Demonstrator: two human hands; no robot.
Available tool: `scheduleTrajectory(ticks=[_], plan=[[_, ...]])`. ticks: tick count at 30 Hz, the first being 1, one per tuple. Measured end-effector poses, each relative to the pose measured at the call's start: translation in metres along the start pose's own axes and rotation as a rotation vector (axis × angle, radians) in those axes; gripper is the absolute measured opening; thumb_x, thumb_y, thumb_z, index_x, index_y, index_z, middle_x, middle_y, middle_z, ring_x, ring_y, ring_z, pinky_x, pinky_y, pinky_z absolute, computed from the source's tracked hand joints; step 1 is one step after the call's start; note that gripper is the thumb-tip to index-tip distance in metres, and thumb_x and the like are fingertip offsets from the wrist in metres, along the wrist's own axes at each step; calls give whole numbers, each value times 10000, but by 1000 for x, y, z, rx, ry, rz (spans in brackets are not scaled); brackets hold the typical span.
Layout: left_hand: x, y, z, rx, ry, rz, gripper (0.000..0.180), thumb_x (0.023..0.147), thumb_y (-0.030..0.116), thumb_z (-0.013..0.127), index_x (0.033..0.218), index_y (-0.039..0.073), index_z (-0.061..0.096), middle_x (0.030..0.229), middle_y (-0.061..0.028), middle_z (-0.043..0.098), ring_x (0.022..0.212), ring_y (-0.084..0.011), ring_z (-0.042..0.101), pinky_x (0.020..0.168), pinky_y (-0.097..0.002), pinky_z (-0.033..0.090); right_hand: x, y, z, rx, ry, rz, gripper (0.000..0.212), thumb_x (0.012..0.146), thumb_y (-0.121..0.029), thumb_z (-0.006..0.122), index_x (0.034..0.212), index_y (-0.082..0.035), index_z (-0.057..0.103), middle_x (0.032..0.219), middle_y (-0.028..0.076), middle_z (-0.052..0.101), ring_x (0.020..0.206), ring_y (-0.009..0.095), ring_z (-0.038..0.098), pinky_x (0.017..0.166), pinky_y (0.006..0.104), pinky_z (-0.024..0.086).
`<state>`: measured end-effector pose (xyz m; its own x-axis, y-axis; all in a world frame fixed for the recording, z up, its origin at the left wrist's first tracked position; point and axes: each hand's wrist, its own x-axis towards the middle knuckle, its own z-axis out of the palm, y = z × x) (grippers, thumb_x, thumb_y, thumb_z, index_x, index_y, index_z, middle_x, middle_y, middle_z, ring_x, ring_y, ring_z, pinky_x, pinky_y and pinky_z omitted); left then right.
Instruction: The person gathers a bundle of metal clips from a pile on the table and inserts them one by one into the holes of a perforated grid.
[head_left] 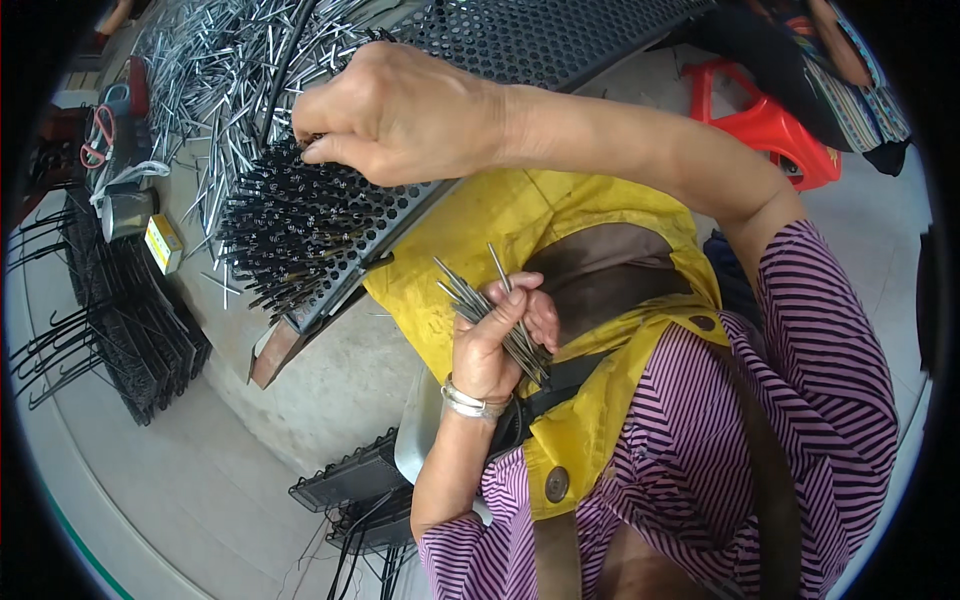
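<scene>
My left hand (482, 350), a bracelet at its wrist, is closed round a bundle of thin grey metal rods (526, 358) in front of my yellow apron (590, 195). One rod stands apart from the bundle, tilted upward. My right hand (400, 115) reaches across to the far left with thumb and fingers pinched together. Whatever sits in that pinch is hidden from view. Beneath it, a dense cluster of black-tipped pins (295, 225) stands upright in the black perforated tray (560, 40), whose open holes show farther right.
Loose silvery rods (200, 70) lie heaped beyond the tray. Red-handled scissors (97, 140), a metal cup (128, 212) and a small yellow box (162, 244) sit at left. Black racks with hooks (140, 330) stand below them. A red stool (760, 115) and another person are far right.
</scene>
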<state>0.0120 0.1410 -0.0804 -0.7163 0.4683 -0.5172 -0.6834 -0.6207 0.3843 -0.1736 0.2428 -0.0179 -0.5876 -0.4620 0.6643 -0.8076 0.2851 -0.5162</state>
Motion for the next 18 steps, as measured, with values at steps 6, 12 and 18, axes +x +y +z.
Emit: scheduleTrajectory(ticks=[6, 12, 18], plan=[[0, -1, 0, 64, 6, 8, 245, 871, 147, 555, 1039, -31, 544, 714, -146, 548, 568, -244, 538, 479, -328, 445, 2, -4, 1, -20, 6, -1, 89, 725, -53, 657, 735, 10, 594, 586, 140, 584, 530, 260, 603, 507, 322, 460], [0, -1, -1, 70, -8, 12, 242, 873, 142, 551, 1035, -38, 537, 706, -143, 537, 571, -242, 537, 482, -327, 449, 0, 5, 9, -17, 111, -65, 116, 732, -68, 671, 720, 11, 587, 592, 125, 590, 525, 236, 604, 485, 315, 452], [-2, 1, 0, 50, -14, 9, 235, 883, 126, 537, 1038, -50, 544, 747, -156, 604, 574, -210, 581, 533, -276, 462, -15, 10, 2, -72, 142, 47, 168, 725, -130, 690, 689, -8, 580, 604, 120, 584, 561, 266, 601, 528, 344, 469]])
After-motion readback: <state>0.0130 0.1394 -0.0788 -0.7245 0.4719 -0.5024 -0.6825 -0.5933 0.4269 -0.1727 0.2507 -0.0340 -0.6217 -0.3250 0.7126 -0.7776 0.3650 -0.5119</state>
